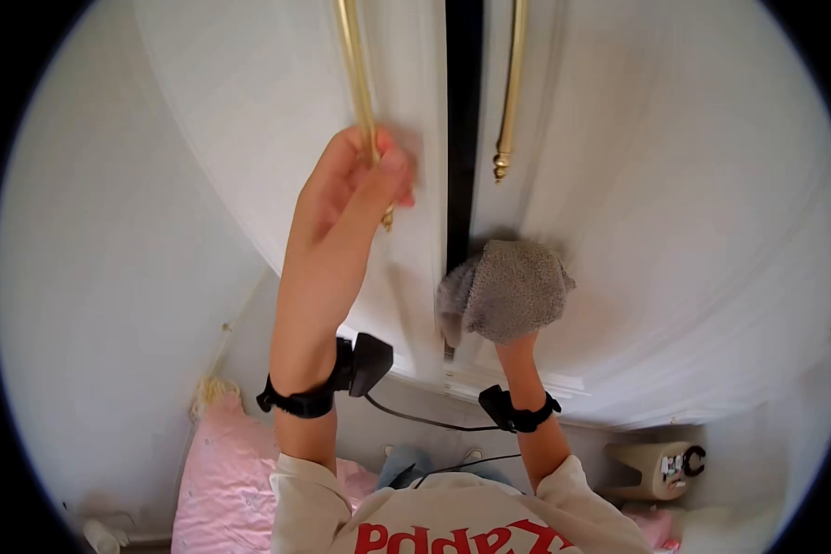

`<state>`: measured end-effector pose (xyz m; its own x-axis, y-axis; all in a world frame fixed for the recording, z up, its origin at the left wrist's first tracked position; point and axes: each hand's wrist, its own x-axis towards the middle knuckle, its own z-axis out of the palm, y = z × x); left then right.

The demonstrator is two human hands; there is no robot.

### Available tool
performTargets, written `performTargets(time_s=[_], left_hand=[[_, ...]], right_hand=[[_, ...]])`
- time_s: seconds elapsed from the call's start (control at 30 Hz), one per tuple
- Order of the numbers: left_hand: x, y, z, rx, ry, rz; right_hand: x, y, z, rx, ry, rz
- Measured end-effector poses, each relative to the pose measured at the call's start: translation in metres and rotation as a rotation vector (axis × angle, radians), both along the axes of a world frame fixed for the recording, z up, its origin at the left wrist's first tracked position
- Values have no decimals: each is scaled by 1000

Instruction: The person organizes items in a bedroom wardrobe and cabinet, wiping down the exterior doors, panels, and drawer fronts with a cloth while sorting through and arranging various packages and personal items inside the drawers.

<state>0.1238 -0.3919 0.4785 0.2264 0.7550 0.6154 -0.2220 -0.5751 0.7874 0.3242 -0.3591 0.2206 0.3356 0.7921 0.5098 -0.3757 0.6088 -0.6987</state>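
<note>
Left hand (353, 185) curls around gold handle (355, 74); grey cloth (523, 288) covers right hand (517, 347), grip unclear.

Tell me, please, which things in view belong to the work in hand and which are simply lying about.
In use:
Grey cloth, covering the right hand from sight
Left gold handle, gripped by the left hand
White doors, behind them

Apparently just lying about:
Pink fabric, lower left
Beige stool-like object, lower right, with small items on it
</note>
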Motion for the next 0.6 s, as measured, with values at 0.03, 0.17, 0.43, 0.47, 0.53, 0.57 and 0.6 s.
performTargets(time_s=[0.03,0.17,0.43,0.47,0.53,0.57,0.6], left_hand=[[-16,-12,-6,16,-38,1],[-155,-93,-43,112,-445,-159],[-297,-156,-46,221,-433,203],[-297,-146,-38,219,-408,179],[-204,-101,-119,214,-335,146],[-207,-107,-132,195,-340,172],[-200,-111,-129,175,-336,198]], right_hand=[[-2,1,6,-126,-74,43],[-86,-35,85,115,-741,327],[-309,-78,100,358,-353,1004],[-320,-78,105,216,-309,1023],[-235,-47,6,36,-208,1064],[-241,-45,-10,6,-203,1099],[-241,-42,-6,0,-177,1123]])
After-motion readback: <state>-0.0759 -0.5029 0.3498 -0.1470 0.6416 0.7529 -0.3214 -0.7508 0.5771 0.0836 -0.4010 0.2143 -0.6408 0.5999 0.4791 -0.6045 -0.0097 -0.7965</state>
